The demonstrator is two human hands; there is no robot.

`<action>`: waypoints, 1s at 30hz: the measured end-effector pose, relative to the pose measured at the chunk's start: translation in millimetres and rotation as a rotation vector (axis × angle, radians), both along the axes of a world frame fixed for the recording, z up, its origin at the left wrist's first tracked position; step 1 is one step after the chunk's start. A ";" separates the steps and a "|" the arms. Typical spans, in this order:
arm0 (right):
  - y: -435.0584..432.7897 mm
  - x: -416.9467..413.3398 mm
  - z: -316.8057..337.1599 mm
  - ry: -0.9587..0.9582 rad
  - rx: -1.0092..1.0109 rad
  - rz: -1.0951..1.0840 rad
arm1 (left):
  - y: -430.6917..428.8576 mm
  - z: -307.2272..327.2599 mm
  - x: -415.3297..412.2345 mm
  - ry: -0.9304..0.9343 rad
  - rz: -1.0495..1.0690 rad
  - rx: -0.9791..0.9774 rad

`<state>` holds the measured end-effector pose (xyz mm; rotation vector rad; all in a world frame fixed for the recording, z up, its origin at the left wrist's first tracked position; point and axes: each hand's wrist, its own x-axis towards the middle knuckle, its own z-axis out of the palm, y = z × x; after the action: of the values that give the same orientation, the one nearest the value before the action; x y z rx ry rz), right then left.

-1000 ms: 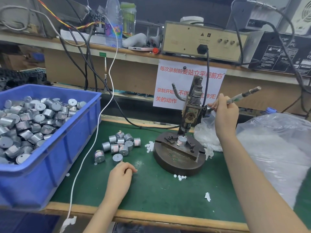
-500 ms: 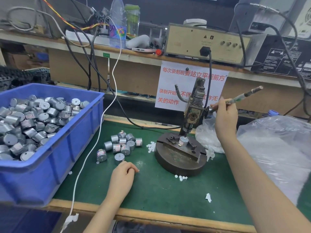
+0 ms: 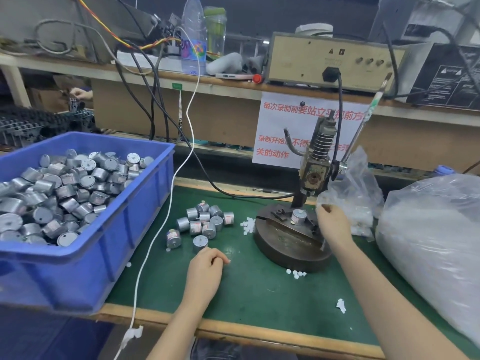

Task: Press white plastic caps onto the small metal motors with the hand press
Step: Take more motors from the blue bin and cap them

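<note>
Lever (image 3: 363, 123) release after a press stroke. The right hand (image 3: 335, 224), which gripped the lever half a second ago, has come down to the edge of the hand press base (image 3: 291, 253). The freed lever now stands steeply up and to the right. That hand lies just beside the motor (image 3: 298, 216) seated upright in the fixture, with its fingers curled toward the small clear bag (image 3: 355, 188). Whether they pinch anything cannot be told. A pale spot on the motor's top suggests a seated cap, so the stroke is probably complete and unloading or reloading is due.

The left hand (image 3: 205, 271) stays on the green desk (image 3: 259, 294) with fingers curled under, and any content is hidden.

Surroundings:
- Loose motors (image 3: 205, 222) lie grouped just beyond the left hand.
- White caps (image 3: 248, 226) lie between that group and the base, and a few more caps sit in front of the base.
- A blue bin (image 3: 85, 258) heaped with motors stands at far left.
- A large filled plastic bag (image 3: 436, 235) stands at right.

Obstacles:
- The small bag crowds the fixture's right side.
- A white cable (image 3: 166, 216) runs across the desk between the bin and the loose motors.
</note>
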<state>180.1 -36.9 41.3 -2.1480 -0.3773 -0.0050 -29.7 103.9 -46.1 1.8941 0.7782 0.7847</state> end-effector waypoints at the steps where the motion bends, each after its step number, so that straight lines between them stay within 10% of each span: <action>1: 3.3 -4.0 -5.6 -0.020 -0.041 0.044 | 0.4 -0.1 0.3 0.003 -0.001 0.004; 13: 12.4 -16.6 -28.0 -0.445 -0.217 0.161 | 1.7 1.0 1.2 0.020 0.011 -0.008; 30: -80.1 -64.9 -60.2 -0.329 -0.055 0.186 | -1.0 2.5 0.6 0.030 0.029 0.009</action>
<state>115.2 -117.1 -19.0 -2.1593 -0.7750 -0.2470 -29.1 102.9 -43.6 1.9102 0.8243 0.7803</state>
